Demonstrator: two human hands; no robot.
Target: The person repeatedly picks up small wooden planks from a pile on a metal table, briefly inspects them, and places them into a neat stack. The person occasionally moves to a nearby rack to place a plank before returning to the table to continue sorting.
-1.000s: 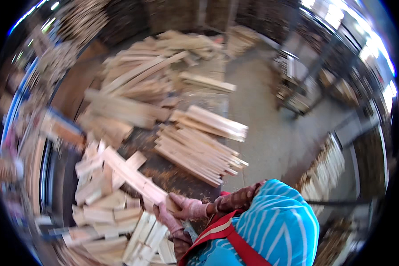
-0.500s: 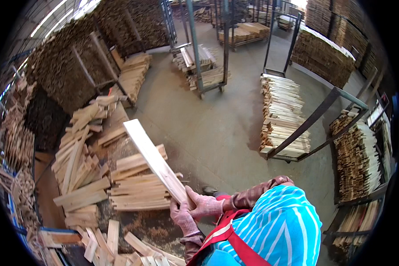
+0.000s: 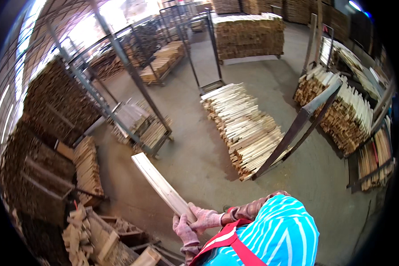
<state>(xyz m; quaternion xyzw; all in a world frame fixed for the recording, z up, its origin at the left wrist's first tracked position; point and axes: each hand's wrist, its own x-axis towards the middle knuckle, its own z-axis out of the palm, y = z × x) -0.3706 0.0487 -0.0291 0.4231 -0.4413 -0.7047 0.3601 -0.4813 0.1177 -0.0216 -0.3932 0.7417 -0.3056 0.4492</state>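
Observation:
A long, pale wooden board (image 3: 160, 182) slants up and away to the left, held near its lower end in both gloved hands. A line runs lengthwise along its face. My left hand (image 3: 185, 229), in a pinkish knit glove, wraps the near end from the left and below. Close against it, my right hand (image 3: 204, 218) grips the same end from the right side. Part of the fingers is hidden behind the wood. The board's far end hangs above the floor, short of a wheeled rack.
A long stack of pale strips (image 3: 244, 128) lies ahead on a cart with a dark metal frame (image 3: 292, 128). Another loaded rack (image 3: 142, 124) stands ahead left. Loose offcuts (image 3: 78, 235) are piled at lower left. More strips (image 3: 341, 106) are stacked at the right.
My view and body have turned to the right, away from the plank pile and toward the strip stack. The board stays gripped in both hands and has swung round with me.

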